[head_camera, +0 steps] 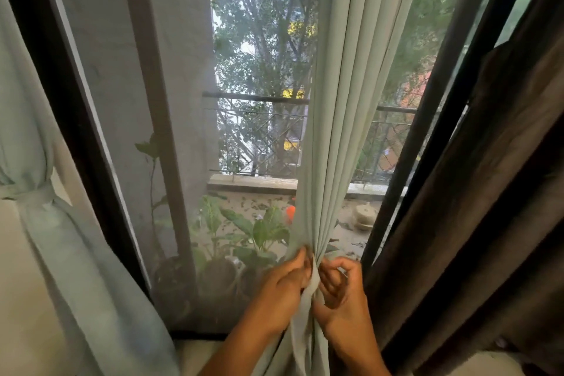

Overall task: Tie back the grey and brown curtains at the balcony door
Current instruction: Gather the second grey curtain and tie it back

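A pale grey curtain (341,119) hangs in the middle of the balcony door, gathered into tight pleats low down. My left hand (282,290) grips the gathered cloth from the left. My right hand (341,287) pinches it from the right, fingers curled on the folds. A strip of the same grey cloth hangs down between my hands. The brown curtain (494,192) hangs loose at the right. At the far left another grey curtain (33,180) is bound at its waist with a knotted band.
The dark door frame (76,131) slants on the left and a second dark post (427,137) on the right. Behind the mesh screen lie a balcony with potted plants (244,232), a railing (262,131) and trees.
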